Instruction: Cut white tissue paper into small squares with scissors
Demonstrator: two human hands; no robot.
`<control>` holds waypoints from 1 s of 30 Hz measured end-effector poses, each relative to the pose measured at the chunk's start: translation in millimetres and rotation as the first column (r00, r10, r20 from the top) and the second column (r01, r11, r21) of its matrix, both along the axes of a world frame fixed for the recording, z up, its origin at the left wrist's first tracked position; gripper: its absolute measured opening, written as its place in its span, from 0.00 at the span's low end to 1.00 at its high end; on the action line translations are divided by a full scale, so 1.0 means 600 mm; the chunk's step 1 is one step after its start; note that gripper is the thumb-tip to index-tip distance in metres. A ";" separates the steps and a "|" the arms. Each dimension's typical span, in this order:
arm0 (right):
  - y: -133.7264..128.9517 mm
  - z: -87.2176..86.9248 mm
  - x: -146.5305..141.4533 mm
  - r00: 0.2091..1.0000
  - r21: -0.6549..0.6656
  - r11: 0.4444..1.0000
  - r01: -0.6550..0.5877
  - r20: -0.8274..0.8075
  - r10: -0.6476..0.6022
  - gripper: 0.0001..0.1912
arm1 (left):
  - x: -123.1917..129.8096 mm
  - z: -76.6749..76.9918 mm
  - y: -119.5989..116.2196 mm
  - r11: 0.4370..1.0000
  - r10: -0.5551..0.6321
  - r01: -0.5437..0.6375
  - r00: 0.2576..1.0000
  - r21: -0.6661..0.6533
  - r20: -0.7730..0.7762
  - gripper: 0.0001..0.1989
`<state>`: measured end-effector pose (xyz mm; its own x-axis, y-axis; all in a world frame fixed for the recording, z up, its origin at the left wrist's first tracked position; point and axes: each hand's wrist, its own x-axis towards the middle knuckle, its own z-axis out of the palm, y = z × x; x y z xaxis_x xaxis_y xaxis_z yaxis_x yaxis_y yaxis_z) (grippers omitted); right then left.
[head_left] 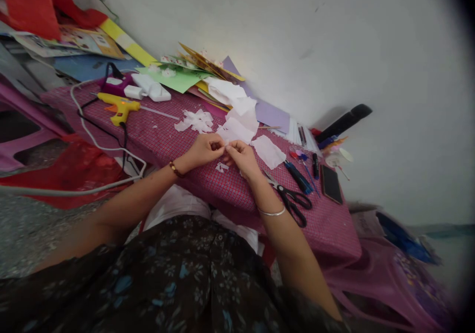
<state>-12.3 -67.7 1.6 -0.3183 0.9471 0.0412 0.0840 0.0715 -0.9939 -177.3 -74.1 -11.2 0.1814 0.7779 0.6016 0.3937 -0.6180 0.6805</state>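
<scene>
Dark floral clothing [178, 283] fills the bottom; at frame centre, left hand [208, 148] and right hand [243, 159] pinch a tiny white scrap [227, 143] between their fingers [218, 139]; torn paper [237, 126] lies beyond.

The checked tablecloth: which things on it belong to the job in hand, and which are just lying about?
Likely in use:
left hand and right hand, meeting in a pinch; what they hold is too small to tell
white scraps
white paper
perhaps scissors
perhaps glue gun

Probably just lying about:
phone
black marker
green sheet
purple sheet
</scene>
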 end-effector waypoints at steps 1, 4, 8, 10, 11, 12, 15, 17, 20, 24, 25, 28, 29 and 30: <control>0.001 -0.001 0.000 1.000 0.002 1.000 0.008 0.004 -0.008 0.10 | 0.000 0.000 0.000 1.000 0.000 0.000 1.000 0.003 -0.011 0.09; 0.005 -0.003 0.000 0.999 0.009 0.999 0.035 0.026 -0.035 0.10 | 0.001 0.000 -0.001 1.000 0.002 -0.001 0.999 0.008 -0.043 0.10; 0.011 -0.006 0.003 0.995 0.022 0.996 0.090 0.050 -0.091 0.07 | 0.001 0.003 0.002 0.999 0.030 -0.029 0.998 -0.024 0.054 0.07; 0.014 -0.006 0.006 0.991 0.033 0.992 0.121 0.057 -0.123 0.07 | -0.006 0.007 0.008 0.994 0.096 -0.089 0.984 -0.057 0.147 0.06; 0.015 -0.005 0.007 0.989 0.039 0.990 0.135 0.060 -0.137 0.07 | -0.014 0.010 0.012 0.989 0.140 -0.130 0.974 -0.071 0.176 0.05; 0.015 -0.005 0.009 0.987 0.045 0.988 0.146 0.062 -0.149 0.07 | -0.024 0.012 0.017 0.982 0.184 -0.172 0.964 -0.079 0.190 0.05; 0.017 -0.003 0.013 0.981 0.063 0.982 0.181 0.060 -0.184 0.06 | -0.072 0.019 0.032 0.955 0.295 -0.286 0.943 -0.081 0.151 0.04; 0.019 -0.002 0.015 0.976 0.079 0.975 0.208 0.049 -0.212 0.06 | -0.109 0.025 0.037 0.917 0.396 -0.391 0.917 -0.083 0.052 0.04; 0.022 -0.002 0.017 0.968 0.107 0.964 0.245 0.033 -0.250 0.07 | -0.148 0.038 0.031 0.809 0.576 -0.587 0.792 0.008 -0.201 0.05; 0.025 -0.007 0.018 0.960 0.154 0.951 0.270 0.038 -0.278 0.07 | -0.130 0.055 0.010 0.805 0.583 -0.557 0.677 0.205 -0.449 0.18; 0.026 -0.009 0.019 0.959 0.167 0.948 0.271 0.043 -0.281 0.06 | -0.115 0.056 0.006 0.842 0.531 -0.500 0.701 0.203 -0.477 0.15; 0.029 -0.014 0.022 0.957 0.212 0.941 0.265 0.064 -0.284 0.06 | -0.063 0.047 -0.003 0.977 0.212 -0.184 0.790 0.107 -0.576 0.09; 0.029 -0.016 0.023 0.956 0.232 0.938 0.259 0.074 -0.283 0.06 | -0.047 0.041 -0.005 0.994 0.106 -0.076 0.788 0.075 -0.606 0.08; 0.030 -0.017 0.023 0.956 0.251 0.935 0.252 0.083 -0.281 0.06 | -0.033 0.034 -0.006 0.999 0.030 0.004 0.777 0.053 -0.629 0.08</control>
<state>1.6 -49.8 -8.8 -0.0713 0.9653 0.2510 0.2451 0.2609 -0.9337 -197.1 -77.8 9.5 0.5233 0.7559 0.3934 0.7317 -0.6352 0.2471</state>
